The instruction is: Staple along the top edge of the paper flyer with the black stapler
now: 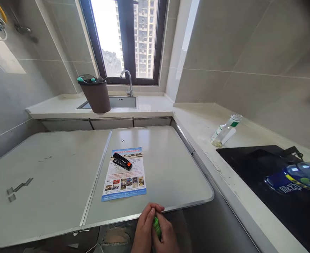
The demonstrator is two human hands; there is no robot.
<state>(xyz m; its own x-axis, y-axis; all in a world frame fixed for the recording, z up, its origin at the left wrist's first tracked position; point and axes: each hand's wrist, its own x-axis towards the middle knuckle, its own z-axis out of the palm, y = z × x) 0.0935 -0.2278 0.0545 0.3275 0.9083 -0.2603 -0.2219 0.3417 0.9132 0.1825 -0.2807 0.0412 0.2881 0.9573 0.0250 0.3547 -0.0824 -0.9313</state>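
My left hand point(144, 228) and my right hand point(166, 232) are together at the bottom centre, by the near edge of the folding table point(176, 175). Their fingers close around a small green object point(156, 227), mostly hidden between the palms; I cannot tell what it is. Beyond the hands, a printed flyer point(136, 173) with a blue border lies flat on the table. A black stapler point(122, 161) with an orange-red mark rests on the flyer's upper part, touched by neither hand.
A brown bin point(96, 96) stands by the sink point(123, 102) at the back. On the right counter point(194, 119) are a clear glass bottle point(225, 131), a black cooktop point(250, 165) and a blue-labelled plastic bottle point(292, 179). Staples point(123, 141) lie behind the flyer.
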